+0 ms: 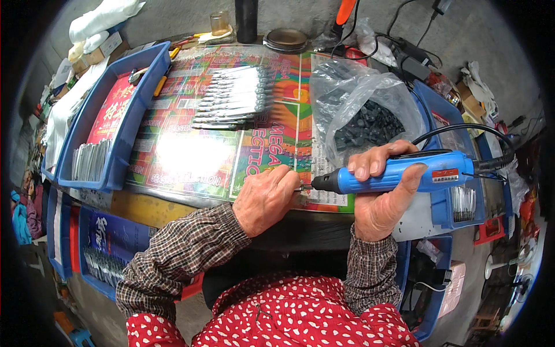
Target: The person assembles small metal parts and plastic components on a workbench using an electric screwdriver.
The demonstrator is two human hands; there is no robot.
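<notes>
My right hand (377,213) is wrapped round a blue corded electric screwdriver (358,180), which lies level with its black nose pointing left. Just in front of that nose, my left hand (267,198) is closed in a pinch. A small dark piece shows between its fingers and the tool's tip, too hidden to name. Beyond my left hand, a stack of slim silvery metal pieces (234,95) lies on the colourful printed table sheet (225,168). A clear plastic bag (332,87) holding small black parts (370,124) sits beyond the screwdriver.
At the left stands a blue bin (121,165) with silvery strips. Another blue bin (442,214) is at the right. The tool's black cable (491,130) loops there. Along the back are a dark round dish (286,39), a glass cup (219,23) and an orange-handled tool (345,11).
</notes>
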